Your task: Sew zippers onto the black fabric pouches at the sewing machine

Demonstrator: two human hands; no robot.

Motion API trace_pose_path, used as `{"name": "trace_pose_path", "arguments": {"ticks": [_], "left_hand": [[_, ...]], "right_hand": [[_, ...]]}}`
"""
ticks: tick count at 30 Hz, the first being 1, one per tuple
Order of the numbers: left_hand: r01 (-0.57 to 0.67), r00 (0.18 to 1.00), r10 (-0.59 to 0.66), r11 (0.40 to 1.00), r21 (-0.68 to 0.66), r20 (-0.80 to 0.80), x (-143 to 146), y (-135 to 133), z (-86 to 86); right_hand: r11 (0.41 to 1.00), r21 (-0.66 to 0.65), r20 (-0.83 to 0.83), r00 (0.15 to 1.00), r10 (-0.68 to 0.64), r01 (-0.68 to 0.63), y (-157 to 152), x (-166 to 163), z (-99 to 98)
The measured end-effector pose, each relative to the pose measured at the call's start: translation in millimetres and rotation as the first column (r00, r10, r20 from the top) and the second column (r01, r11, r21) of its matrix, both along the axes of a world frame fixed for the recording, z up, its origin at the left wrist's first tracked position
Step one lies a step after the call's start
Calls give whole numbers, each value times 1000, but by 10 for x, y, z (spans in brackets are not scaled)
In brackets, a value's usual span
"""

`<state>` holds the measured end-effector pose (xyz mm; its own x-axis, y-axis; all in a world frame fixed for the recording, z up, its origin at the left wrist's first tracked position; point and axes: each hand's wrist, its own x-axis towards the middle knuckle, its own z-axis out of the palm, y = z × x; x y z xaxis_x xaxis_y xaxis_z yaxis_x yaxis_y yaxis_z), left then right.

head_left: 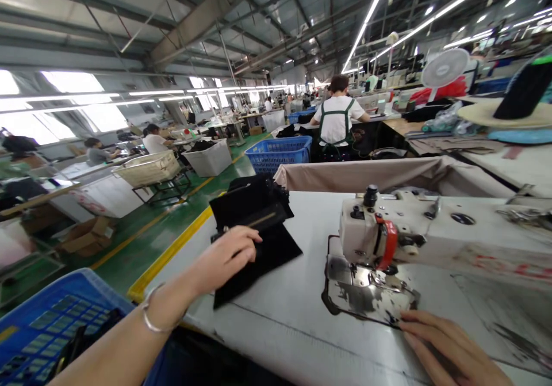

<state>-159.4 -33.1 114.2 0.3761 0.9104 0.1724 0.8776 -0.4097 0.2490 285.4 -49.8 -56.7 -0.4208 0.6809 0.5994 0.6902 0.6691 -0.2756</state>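
Resting the left hand, with a metal bangle on the wrist, over layered black fabric pieces at the left end of the white sewing table, close to its yellow edge and well apart from the needle area. Bending the left fingers loosely, close together, thumb out of sight; cannot tell whether pinching the cloth or only pressing on it. Laying the right hand by the near right corner of the metal plate under the industrial sewing machine, with fingers stretched and side by side; cannot tell whether pinching anything underneath. On the machine head, just above the plate, a red part. Below the left forearm, a blue plastic basket with dark contents. Beyond the table, a beige cloth-lined bin, then a co-worker in a white shirt with green straps, seen from behind.
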Motion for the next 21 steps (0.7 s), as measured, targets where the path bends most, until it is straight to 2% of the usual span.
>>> {"name": "trace_pose_path", "arguments": {"ticks": [1, 3, 4, 5, 7, 10, 15, 18, 21], "left_hand": [[-31, 999, 32, 994, -106, 2, 82, -122, -191], [-151, 988, 147, 970, -190, -36, 229, -291, -603], [-191, 981, 185, 961, -200, -49, 297, -340, -785], [-232, 973, 225, 955, -186, -58, 364, -367, -929], [-277, 961, 272, 950, -144, -59, 499, -375, -1083], [-304, 953, 304, 947, -101, -18, 699, -314, -1065], [-355, 931, 362, 929, -103, 57, 886, -116, -1001], [-289, 947, 307, 944, -159, 99, 921, -71, -977], [-189, 960, 230, 952, -241, 157, 986, -200, -835]], "right_hand": [[999, -38, -26, 1000, -1, 0, -49, -97, 97], [993, -116, -78, 997, -12, 3, -136, -329, 256], [985, -168, -80, 996, 27, -40, -173, -454, 314], [972, -221, -71, 995, 65, -79, -203, -578, 359], [938, -324, -42, 992, 117, -124, -241, -803, 416], [902, -411, -32, 991, 133, -135, -244, -1042, 458], [888, -446, -43, 994, 102, -110, -178, -1215, 481], [876, -471, -77, 994, 80, -107, -170, -1258, 495], [861, -491, -197, 980, 38, -132, -204, -1265, 556]]}}
